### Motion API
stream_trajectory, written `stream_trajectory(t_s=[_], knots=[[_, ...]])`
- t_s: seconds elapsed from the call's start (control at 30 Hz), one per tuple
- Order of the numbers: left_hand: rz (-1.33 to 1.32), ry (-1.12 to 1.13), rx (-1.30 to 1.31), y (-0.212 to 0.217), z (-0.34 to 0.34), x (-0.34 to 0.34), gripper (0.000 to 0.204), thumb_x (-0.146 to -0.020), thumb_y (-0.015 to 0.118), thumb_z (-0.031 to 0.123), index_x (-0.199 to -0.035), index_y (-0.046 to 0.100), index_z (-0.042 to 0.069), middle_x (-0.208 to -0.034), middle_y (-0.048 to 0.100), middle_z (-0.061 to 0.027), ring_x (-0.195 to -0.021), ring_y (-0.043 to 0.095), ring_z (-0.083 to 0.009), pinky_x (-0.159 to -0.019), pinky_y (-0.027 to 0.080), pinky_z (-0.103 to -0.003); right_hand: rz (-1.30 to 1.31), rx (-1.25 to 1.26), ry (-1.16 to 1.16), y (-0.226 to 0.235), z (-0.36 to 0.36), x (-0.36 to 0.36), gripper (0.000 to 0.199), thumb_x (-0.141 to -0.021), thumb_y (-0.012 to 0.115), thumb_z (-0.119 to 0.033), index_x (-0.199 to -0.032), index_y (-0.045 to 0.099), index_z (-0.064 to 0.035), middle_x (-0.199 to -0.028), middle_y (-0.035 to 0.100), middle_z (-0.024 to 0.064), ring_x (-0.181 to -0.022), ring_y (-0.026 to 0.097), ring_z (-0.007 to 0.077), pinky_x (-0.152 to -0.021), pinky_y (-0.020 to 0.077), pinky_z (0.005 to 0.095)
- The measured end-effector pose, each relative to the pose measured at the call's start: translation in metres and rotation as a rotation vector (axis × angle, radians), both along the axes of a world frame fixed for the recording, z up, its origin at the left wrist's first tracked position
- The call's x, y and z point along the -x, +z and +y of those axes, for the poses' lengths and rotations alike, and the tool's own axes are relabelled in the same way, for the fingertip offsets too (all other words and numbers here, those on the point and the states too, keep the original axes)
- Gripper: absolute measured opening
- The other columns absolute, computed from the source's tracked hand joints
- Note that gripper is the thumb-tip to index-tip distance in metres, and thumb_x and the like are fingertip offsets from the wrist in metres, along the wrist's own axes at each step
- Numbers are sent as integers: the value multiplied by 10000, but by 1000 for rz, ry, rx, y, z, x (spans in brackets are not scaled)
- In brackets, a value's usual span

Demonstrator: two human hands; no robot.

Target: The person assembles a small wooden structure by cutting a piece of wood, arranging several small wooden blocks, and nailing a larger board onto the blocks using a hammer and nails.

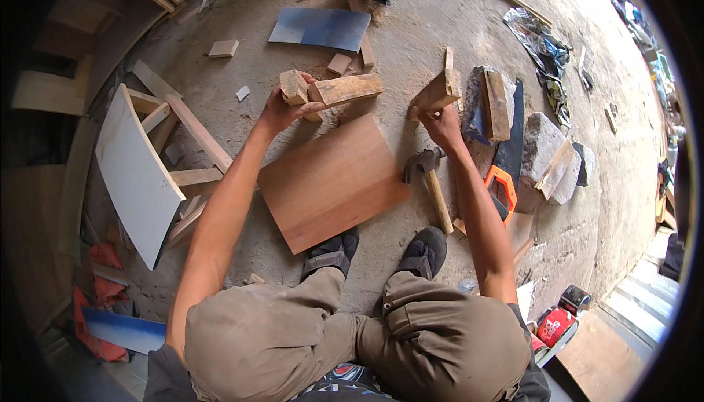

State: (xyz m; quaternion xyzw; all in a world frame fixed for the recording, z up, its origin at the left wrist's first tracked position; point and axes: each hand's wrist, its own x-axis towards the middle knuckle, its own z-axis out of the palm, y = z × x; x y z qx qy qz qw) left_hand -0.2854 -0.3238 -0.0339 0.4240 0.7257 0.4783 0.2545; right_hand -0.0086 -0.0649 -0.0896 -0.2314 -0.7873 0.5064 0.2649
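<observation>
My left hand (274, 114) is closed round a short wood block (293, 89). Against that block rests a longer wood block (348, 89); whether the two are joined I cannot tell. My right hand (444, 130) pinches the near end of a wood piece (438, 94) tilted up from the floor, with a thin upright strip at its far end. Between my forearms a reddish-brown plywood board (334, 185) lies flat and slanted. A claw hammer (438, 200) rests beside the board, below my right hand, its head toward the board's right corner.
Right of my right forearm lies a handsaw (501, 182) with an orange handle, near rough stone blocks (543, 145). A white-faced wooden frame (139, 174) leans at left. Beyond my hands are a blue panel (320, 28) and small offcuts (224, 48). A red tape roll (555, 326) sits lower right.
</observation>
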Motion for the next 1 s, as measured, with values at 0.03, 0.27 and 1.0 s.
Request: stream_trajectory(t_s=[0.03,0.27,1.0], knots=[[-23,14,16,2,-2,-1,593,-764,855,203,-1252,550,63,-1152,648,-53,-1087,600,-140,-944,498,-311,9,-1,-26,2,-6,1,178,-854,722,-130,-960,625,-24,-836,650,79,-790,640,192,-705,498,338],[-56,60,50,9,-6,0,509,-777,844,224,-1184,573,82,-1113,647,-41,-1065,604,-140,-923,503,-321,-342,-381,-250,29,-10,2,598,-766,835,-347,-1151,555,16,-1019,631,244,-961,636,417,-813,512,487],[-112,-13,78,17,-16,10,540,-732,858,167,-1185,582,66,-1109,643,-44,-1060,593,-149,-937,496,-336,-346,-815,331,19,-56,115,626,-825,707,-183,-1394,452,-235,-1195,562,111,-1244,513,303,-1083,343,568]])
